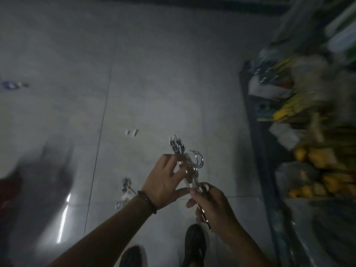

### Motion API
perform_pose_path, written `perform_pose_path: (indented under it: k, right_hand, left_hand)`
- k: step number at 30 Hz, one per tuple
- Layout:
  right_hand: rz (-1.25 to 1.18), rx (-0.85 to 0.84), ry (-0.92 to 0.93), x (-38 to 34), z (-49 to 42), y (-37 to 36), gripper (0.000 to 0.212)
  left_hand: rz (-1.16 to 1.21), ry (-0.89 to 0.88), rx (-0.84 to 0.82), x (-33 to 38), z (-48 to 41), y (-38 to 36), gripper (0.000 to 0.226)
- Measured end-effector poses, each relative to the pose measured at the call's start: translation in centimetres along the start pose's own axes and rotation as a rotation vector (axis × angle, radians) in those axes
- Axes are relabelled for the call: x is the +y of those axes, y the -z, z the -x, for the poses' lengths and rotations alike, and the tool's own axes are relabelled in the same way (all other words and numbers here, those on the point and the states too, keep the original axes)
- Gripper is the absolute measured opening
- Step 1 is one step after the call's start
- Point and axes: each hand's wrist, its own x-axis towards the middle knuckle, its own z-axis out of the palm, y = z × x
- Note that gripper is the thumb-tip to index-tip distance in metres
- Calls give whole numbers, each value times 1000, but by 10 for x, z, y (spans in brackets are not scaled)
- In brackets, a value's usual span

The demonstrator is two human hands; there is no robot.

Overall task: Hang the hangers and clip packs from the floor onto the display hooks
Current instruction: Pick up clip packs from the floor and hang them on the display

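A bundle of metal hangers with shiny hooks at its top is held in front of me over the floor. My left hand holds its upper part, fingers curled round the bundle. My right hand grips the lower end, thumb across it. Another clip pack lies on the floor just left of my left wrist. Two small white pieces lie farther off on the tiles. The view is dim and blurred.
Grey floor tiles fill the middle. A display rack with yellow and green packaged goods runs along the right side. My two shoes show at the bottom. A dark blurred shape sits at the left, a small item far left.
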Motion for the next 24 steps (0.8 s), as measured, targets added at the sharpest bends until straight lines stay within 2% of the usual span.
perform_pose_path:
  k: [3,5,7,10,13,15,17,20,21,23,24]
  right_hand:
    - [-98,111,36,-58,79,18,32]
    - [-228,235,30,-86,132,30,40]
    - [-328,312,46,-110,179,43,43]
    - [-231,485,92,-124,249,66,35]
    - [-77,708,187,-129,313,100,30]
    - [-19,806,235,-125,353,127,32]
    - [-47,853,261,-116,391,155,25]
    - [17,966,295,-91,442,202,10]
    - [31,991,277,-82,456,216,10]
    - [47,1062,241,-65,483,247,8]
    - [70,1112,223,-57,494,262,9]
  left_hand:
    - [-27,-196,8,60,-45,69,43]
    - [-55,-297,-14,98,-63,109,53]
    - [-55,-386,-44,131,-79,150,50]
    - [3,-526,-115,183,-102,198,40]
    - [21,-578,-270,240,-126,228,46]
    - [195,-462,-350,278,-142,236,52]
    - [554,-203,-425,320,-150,237,56]
    - [824,76,-514,393,-168,233,40]
    - [895,109,-511,414,-175,225,51]
    - [1151,265,-524,463,-190,216,47]
    - [1253,336,-551,486,-197,212,54]
